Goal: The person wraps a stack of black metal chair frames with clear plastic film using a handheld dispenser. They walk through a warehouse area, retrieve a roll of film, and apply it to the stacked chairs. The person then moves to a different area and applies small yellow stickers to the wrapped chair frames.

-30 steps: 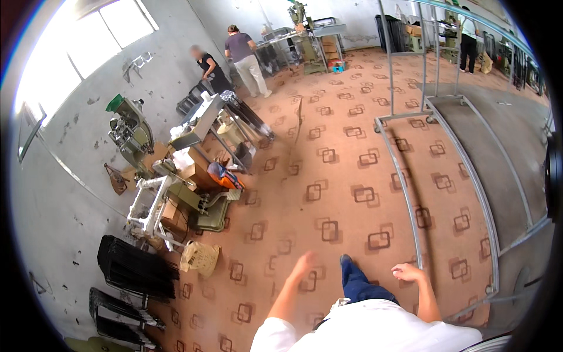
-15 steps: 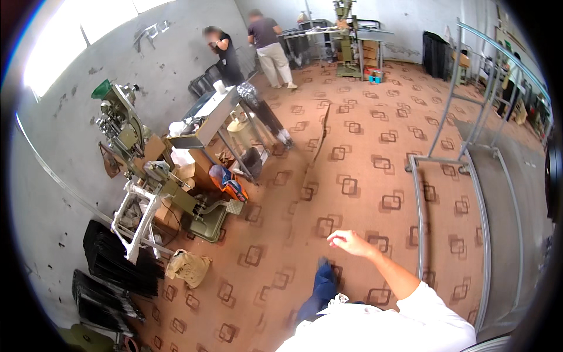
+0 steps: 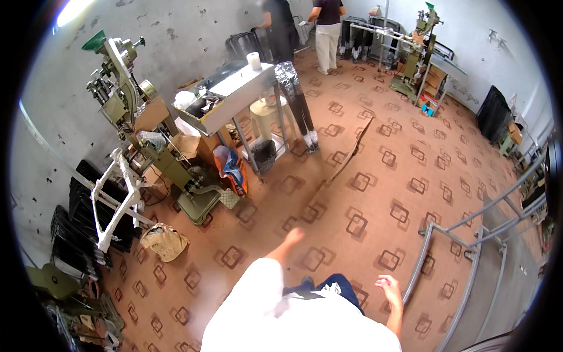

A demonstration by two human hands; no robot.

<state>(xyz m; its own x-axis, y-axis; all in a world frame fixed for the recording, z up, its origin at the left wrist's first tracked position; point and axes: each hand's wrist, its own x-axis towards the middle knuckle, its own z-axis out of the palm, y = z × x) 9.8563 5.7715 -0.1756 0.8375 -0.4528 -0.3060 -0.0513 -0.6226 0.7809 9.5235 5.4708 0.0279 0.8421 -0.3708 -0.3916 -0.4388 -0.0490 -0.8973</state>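
Note:
My left hand [image 3: 293, 237] is out in front of me over the patterned floor, smeared by motion, so its fingers cannot be made out. Lower right, my right hand [image 3: 389, 288] hangs beside my body with its fingers loosely bent and apart, nothing in it. Neither hand touches anything. The metal rail of a wheeled rack [image 3: 417, 265] is the thing closest to my right hand. Ahead and to the left stand a green press machine [image 3: 126, 111] with a foot pedal [image 3: 229, 198] and a metal worktable [image 3: 252, 82].
Brown patterned carpet [image 3: 375, 193] with a long dark ridge [image 3: 350, 154] spreads ahead. A cloth sack [image 3: 165, 242], a white wrapped frame [image 3: 111, 196] and black stacked pieces [image 3: 70, 234] lie left. Two people [image 3: 281, 29] [image 3: 327, 35] stand at the back, near another press [image 3: 413, 61].
My left hand has come into view, and my right hand now sits lower and closer in. The view has turned, with the press and worktable larger and the rack shifted lower right.

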